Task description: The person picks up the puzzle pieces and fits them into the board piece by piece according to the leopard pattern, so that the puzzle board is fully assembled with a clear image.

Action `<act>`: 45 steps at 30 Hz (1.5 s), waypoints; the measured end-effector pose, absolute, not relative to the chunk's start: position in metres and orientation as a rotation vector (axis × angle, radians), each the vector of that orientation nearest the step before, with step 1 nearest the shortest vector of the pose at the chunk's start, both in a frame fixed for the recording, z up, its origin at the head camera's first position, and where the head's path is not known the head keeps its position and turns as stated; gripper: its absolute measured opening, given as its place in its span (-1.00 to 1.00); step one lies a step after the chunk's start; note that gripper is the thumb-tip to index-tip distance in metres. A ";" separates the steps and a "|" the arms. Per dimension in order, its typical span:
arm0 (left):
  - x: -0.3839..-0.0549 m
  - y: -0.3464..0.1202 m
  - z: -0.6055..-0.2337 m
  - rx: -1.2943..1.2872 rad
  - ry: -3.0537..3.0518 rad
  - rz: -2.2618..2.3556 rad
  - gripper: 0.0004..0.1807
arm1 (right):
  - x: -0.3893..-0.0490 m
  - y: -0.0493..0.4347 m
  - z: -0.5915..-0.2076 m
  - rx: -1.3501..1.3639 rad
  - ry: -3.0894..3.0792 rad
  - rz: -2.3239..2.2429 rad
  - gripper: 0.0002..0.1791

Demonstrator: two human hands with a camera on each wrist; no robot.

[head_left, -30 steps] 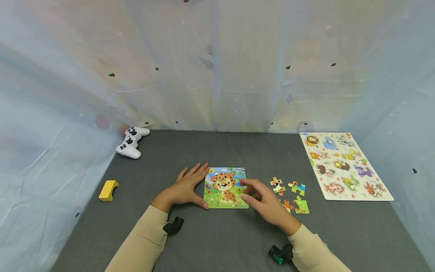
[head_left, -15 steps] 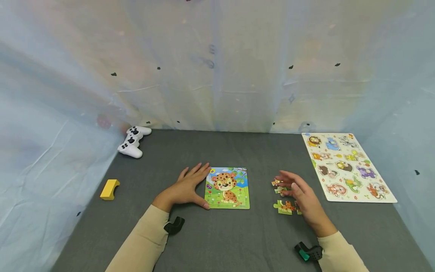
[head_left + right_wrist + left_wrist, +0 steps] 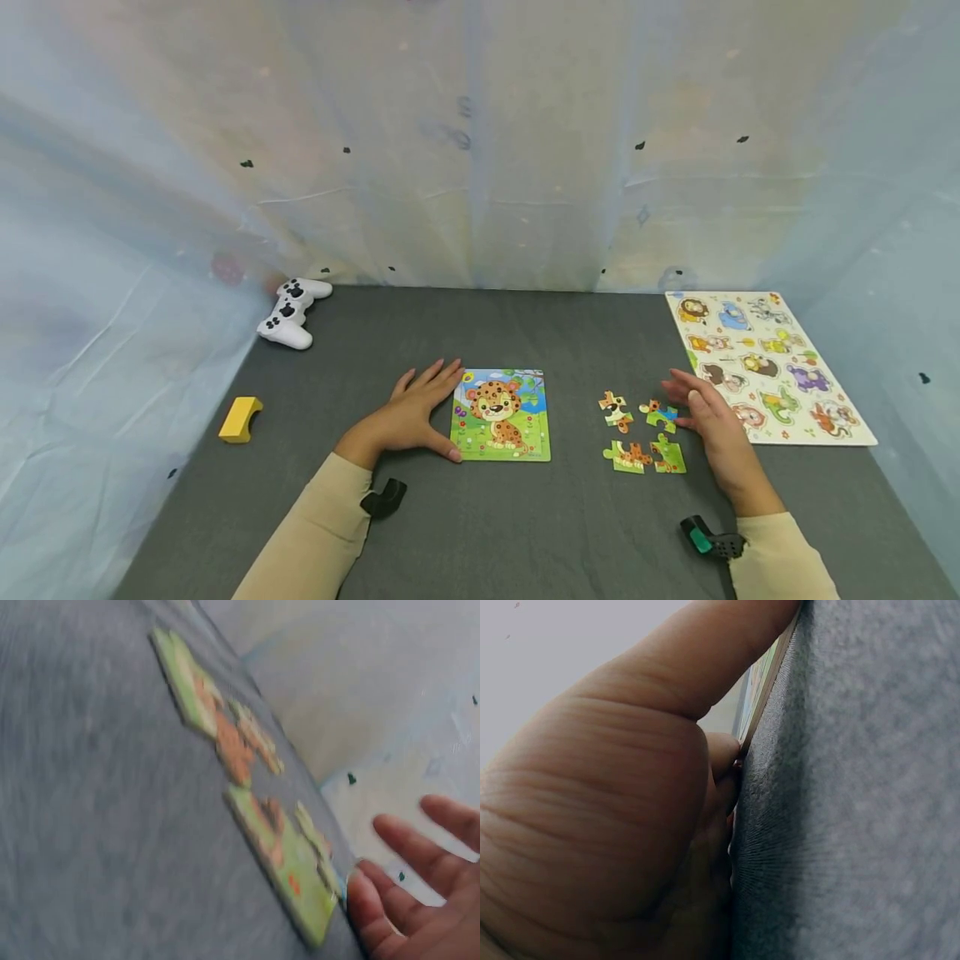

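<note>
A square leopard picture puzzle board [image 3: 501,417] lies flat in the middle of the table. My left hand [image 3: 411,418] rests at its left edge, fingers spread, with thumb and fingertips touching the border. To the right of the board lie several loose jigsaw pieces, among them a green lower-right piece [image 3: 669,456] and an upper-right piece [image 3: 660,415]. My right hand [image 3: 722,433] is just right of these pieces, fingers loosely bent, holding nothing. In the right wrist view the pieces [image 3: 281,862] lie flat and a little blurred, apart from the fingers [image 3: 416,844].
An animal picture board [image 3: 765,367] lies at the right, partly behind my right hand. A white game controller [image 3: 292,313] is at the back left, and a yellow arch block [image 3: 239,419] stands near the left edge. A pale curtain [image 3: 480,167] closes off the back.
My right hand has moved right from the leopard board, over the loose pieces, to their right side, uncovering them. My left hand stays at the board's left edge.
</note>
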State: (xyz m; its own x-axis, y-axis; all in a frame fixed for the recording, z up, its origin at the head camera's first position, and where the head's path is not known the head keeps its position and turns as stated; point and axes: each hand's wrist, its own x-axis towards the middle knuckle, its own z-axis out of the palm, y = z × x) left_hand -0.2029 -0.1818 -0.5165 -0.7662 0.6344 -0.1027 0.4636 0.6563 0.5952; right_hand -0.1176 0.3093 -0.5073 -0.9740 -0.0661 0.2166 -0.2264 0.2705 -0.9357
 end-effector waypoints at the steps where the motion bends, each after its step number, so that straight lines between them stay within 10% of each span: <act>1: -0.203 -0.182 -0.516 0.877 2.575 0.799 0.55 | -0.118 0.311 -0.508 0.270 -2.471 1.719 -0.45; 16: -0.203 -0.184 -0.516 0.883 2.576 0.805 0.55 | -0.122 0.309 -0.512 0.309 -2.838 1.003 -0.60; 45: -0.203 -0.182 -0.518 0.872 2.585 0.818 0.56 | -0.113 0.240 -0.507 0.285 -2.554 1.807 -0.70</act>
State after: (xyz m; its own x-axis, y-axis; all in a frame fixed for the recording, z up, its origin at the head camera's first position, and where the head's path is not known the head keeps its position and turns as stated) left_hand -0.2031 -0.1825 -0.5184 -0.7736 0.6273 -0.0903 0.4609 0.6547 0.5991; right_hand -0.1131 0.2397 -0.5072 -0.9835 -0.1475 0.1045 -0.1477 0.3219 -0.9352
